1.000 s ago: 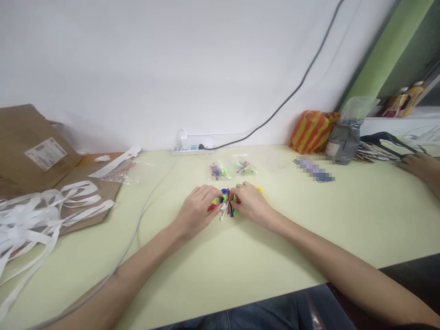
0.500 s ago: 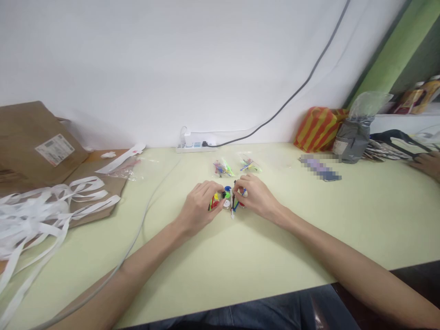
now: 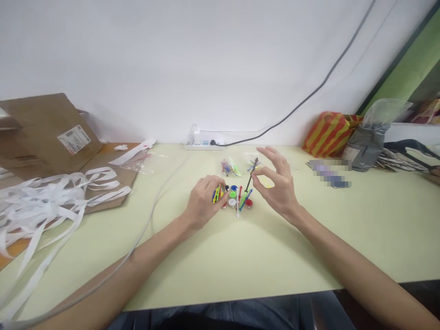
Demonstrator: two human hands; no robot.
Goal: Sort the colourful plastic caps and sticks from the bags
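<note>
Lying at the far left, a brown cardboard envelope (image 3: 44,133) with a white label sits on a flat cardboard sheet (image 3: 110,183), and a tangle of white paper strips (image 3: 37,201) spills over it onto the tabletop (image 3: 378,229). A thin grey cable (image 3: 151,224) runs across the tabletop toward a white power strip (image 3: 202,145) at the wall. The left hand (image 3: 202,201) is curled nearly shut, pinching a few yellow and green plastic sticks (image 3: 216,195) at the left edge of a small cluster of round plastic discs (image 3: 233,195) in blue, green, white and red, with loose sticks (image 3: 238,206) among them. Just behind the cluster lie two clear plastic bags (image 3: 227,167) of coloured pieces. The right hand (image 3: 275,181) is wide open and raised just right of the cluster, gripping nothing visible; a black-tipped stick (image 3: 252,172) tilts beside its thumb. Further right are a blurred flat object (image 3: 330,174), a red-and-yellow striped bag (image 3: 330,135) and a grey pouch (image 3: 364,149).
</note>
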